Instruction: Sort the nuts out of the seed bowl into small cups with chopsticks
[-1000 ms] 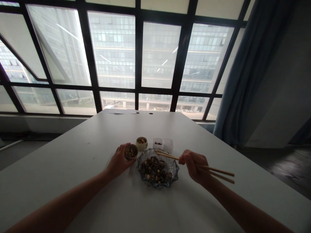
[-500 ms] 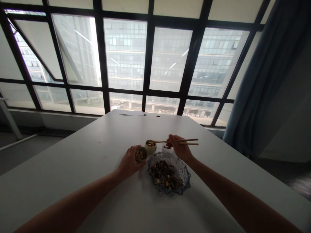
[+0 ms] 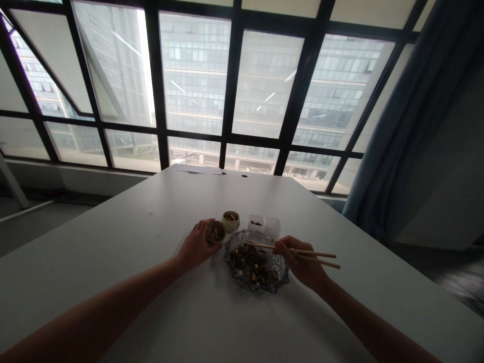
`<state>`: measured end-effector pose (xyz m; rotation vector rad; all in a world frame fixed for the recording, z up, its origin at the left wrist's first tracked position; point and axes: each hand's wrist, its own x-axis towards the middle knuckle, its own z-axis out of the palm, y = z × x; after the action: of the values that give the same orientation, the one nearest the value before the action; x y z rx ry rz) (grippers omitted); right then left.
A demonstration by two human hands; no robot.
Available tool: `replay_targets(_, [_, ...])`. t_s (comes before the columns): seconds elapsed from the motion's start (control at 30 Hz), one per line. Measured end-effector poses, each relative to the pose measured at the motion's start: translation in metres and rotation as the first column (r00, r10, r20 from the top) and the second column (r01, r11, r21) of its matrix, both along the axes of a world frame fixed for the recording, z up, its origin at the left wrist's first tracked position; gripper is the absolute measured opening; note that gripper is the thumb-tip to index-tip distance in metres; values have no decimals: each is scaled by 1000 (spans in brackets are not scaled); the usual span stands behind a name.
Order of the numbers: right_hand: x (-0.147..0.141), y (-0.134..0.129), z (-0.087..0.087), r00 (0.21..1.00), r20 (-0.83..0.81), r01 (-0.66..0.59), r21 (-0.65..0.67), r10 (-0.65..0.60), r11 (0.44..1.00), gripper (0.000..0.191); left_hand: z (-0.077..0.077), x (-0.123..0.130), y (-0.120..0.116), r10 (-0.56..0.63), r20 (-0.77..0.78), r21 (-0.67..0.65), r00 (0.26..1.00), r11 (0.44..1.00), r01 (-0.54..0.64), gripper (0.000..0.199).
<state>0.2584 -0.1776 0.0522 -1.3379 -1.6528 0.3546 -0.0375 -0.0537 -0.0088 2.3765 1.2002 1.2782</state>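
Note:
My left hand (image 3: pixel 199 241) is wrapped round a small round cup (image 3: pixel 216 233) with nut-like pieces inside. Just behind it stands a second, cream-coloured cup (image 3: pixel 230 222), also holding such pieces. My right hand (image 3: pixel 300 257) grips a pair of wooden chopsticks (image 3: pixel 315 253), their tips over a scalloped glass bowl (image 3: pixel 282 282). Dark seeds and some paler pieces (image 3: pixel 251 264) lie in the bowl. Whether the tips pinch anything is too small to tell. Beyond the bowl stands a white two-part container (image 3: pixel 272 227), with dark bits in its left compartment.
All of this stands on a long white table (image 3: pixel 162 312). Papers (image 3: pixel 198 170) lie at its far end, before large windows. A blue curtain (image 3: pixel 385 136) hangs at the right.
My right hand has moved the chopsticks from the cream-coloured cup back over the glass bowl, baring the white container. My left hand keeps its hold on the cup. The view has shifted slightly.

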Motion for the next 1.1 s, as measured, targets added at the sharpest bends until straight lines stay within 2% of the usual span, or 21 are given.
replay_targets(0.13, [-5, -6, -2, 992, 68, -108, -14, 109, 994, 53, 1, -1, 0, -4, -17, 10, 1000, 1000, 4, 65])
replay_targets(0.27, [1, -8, 2, 977, -44, -209, -35, 208, 977, 57, 2, -2, 0, -4, -35, 3, 999, 1000, 5, 64])
replay_targets(0.4, [14, -3, 0, 988, -150, -36, 32, 40, 999, 55, 2, -2, 1, -7, -26, 4, 1000, 1000, 7, 64])
replay_targets(0.5, [14, -1, -1, 999, -31, 13, 51, -12, 999, 49, 1, -2, 1, -6, -24, -6, 1000, 1000, 5, 64])
replay_targets(0.6, [7, -4, 2, 992, 124, -44, 92, 32, 995, 45, 0, -3, 2, -8, -18, -6, 1000, 1000, 8, 63])
replay_targets(0.67, [5, -8, 6, 980, 172, -121, 112, 101, 986, 46, -1, -2, 3, -12, -12, 0, 1000, 1000, 12, 63])
replay_targets(0.73, [7, -11, 9, 968, 147, -218, 72, 206, 973, 47, -1, -2, 3, -14, -11, 4, 1000, 1000, 14, 63])
replay_targets(0.8, [11, -13, 11, 959, 52, -280, 25, 278, 960, 49, -1, -2, 3, -9, -12, 6, 1000, 1000, 9, 63])
replay_targets(0.87, [16, -11, 12, 965, -67, -251, 22, 252, 968, 52, 0, -2, 2, -7, -13, 8, 1000, 1000, 7, 63])
replay_targets(0.97, [22, -6, 10, 977, -190, -86, 62, 96, 994, 55, 1, -2, 1, -11, -14, 2, 1000, 1000, 11, 64])
replay_targets(1.03, [23, -3, 8, 979, -203, -2, 81, 18, 997, 57, 1, -2, 1, -14, -17, -7, 1000, 1000, 14, 64])
replay_targets(1.1, [23, -2, 7, 987, -161, 20, 91, -5, 996, 57, 1, -2, 1, -13, -17, -10, 1000, 1000, 13, 64])
